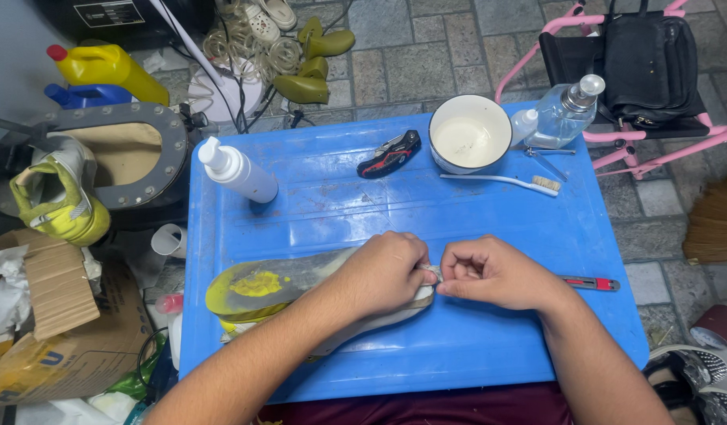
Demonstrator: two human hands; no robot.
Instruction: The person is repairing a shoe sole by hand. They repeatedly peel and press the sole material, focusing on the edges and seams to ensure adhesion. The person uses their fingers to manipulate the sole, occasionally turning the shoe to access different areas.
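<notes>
A shoe (261,295) lies upside down on the blue plastic table (473,346), its worn grey and yellow sole facing up, heel to the left. My left hand (383,271) rests over the toe end and grips it. My right hand (493,271) meets the left at the shoe's tip, fingers pinched on a small pale bit at the toe edge. What is pinched is too small to tell apart from the sole edge.
A white squeeze bottle (237,169), a black and red folding tool (388,154), a white bowl (469,134), a toothbrush (505,182), a clear pump bottle (564,112) and a red utility knife (590,282) lie on the table. A pink chair with a black bag (647,63) stands at right; a cardboard box (56,315) and yellow shoe (60,197) at left.
</notes>
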